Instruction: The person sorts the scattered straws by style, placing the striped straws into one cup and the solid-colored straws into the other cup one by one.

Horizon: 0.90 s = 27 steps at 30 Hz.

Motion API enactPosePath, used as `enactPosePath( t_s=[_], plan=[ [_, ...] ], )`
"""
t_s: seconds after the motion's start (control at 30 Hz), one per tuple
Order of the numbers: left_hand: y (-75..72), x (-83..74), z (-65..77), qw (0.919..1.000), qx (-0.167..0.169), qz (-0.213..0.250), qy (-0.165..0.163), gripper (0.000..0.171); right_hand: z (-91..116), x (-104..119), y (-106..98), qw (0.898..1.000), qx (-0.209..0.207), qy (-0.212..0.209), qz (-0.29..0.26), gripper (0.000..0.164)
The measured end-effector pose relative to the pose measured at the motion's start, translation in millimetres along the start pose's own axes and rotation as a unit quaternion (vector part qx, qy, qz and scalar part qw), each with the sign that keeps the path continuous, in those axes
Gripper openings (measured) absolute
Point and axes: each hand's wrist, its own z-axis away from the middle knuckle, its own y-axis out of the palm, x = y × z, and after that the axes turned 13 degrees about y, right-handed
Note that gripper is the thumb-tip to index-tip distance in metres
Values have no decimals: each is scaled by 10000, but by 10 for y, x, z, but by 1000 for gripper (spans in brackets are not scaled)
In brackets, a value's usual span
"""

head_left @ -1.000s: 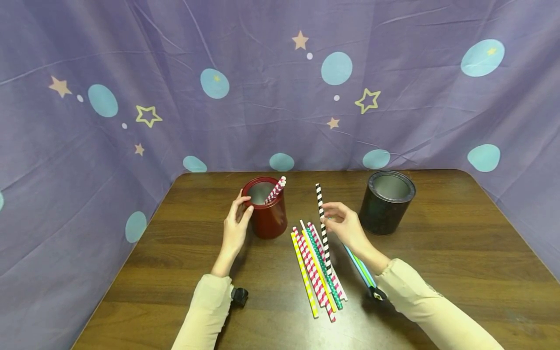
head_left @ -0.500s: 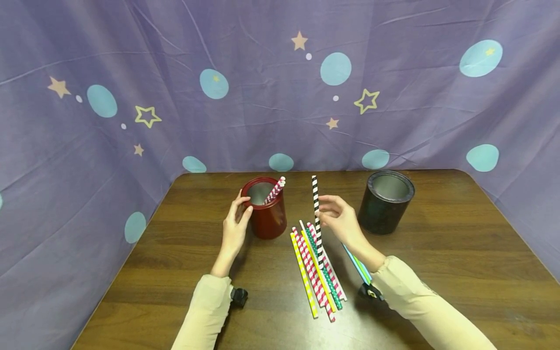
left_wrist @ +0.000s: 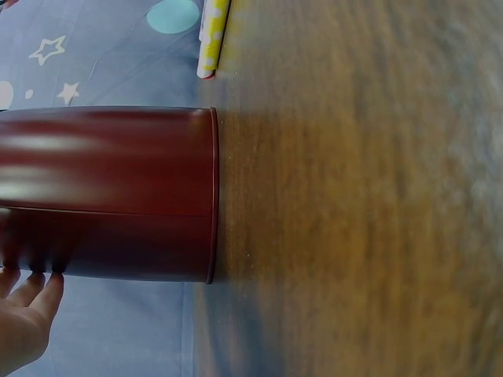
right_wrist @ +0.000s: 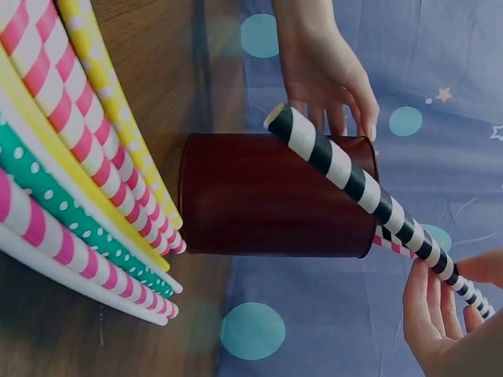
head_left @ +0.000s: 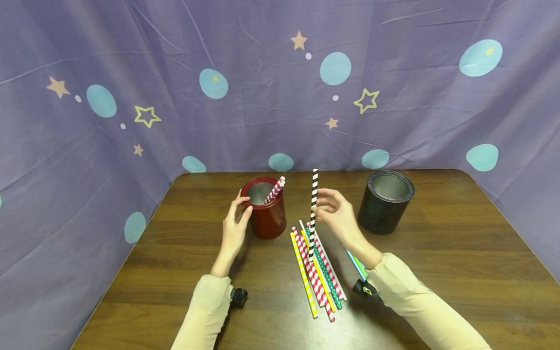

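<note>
Upright over the loose straws, a black-and-white striped paper straw [head_left: 312,238] is pinched near its upper part by my right hand [head_left: 339,214]. In the right wrist view, thumb and fingers close on the straw and its lower end points toward the camera. My left hand [head_left: 234,228] holds the side and rim of a dark red can [head_left: 269,221], its fingertips [left_wrist: 51,294] against the wall in the left wrist view. Leaning inside that can are pink-and-white striped straws [head_left: 275,188]. Several loose paper straws [head_left: 303,272], yellow, pink-striped and green dotted, lie between the hands.
A black can [head_left: 380,214] with an open top stands at the right of the wooden table [head_left: 455,233]. Blue and green straws [head_left: 358,265] lie partly under my right forearm. A purple curtain [head_left: 262,136] hangs behind the table.
My right hand has moved left and away from me with the black-and-white straw, which has turned from leaning to nearly upright. The left hand and the red can stay in place.
</note>
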Motion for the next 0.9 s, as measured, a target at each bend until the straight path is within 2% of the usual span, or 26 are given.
enactPosePath(
  t_s=[0.1, 0.37, 0.43, 0.67, 0.8, 0.9],
  plan=[
    [0, 30, 2, 10000, -28, 45, 83, 30, 4, 16, 15, 9999, 30, -65, -95, 43],
    [-13, 304, 16, 9997, -98, 178, 112, 30, 0, 78, 49, 9990, -9, -303, -325, 42],
    [-14, 293, 17, 9997, -92, 205, 128, 30, 5, 107, 56, 9984, -6, -381, -423, 40],
    [1, 36, 5, 9998, -62, 139, 108, 30, 39, 233, 83, 9958, 42, -562, -716, 34],
    [2, 5, 1, 9999, -41, 114, 65, 31, 44, 314, 94, 9936, 6, -678, -904, 31],
    [2, 9, -1, 9999, -40, 118, 53, 31, 19, 338, 90, 9892, 70, -937, -1126, 28]
  ],
)
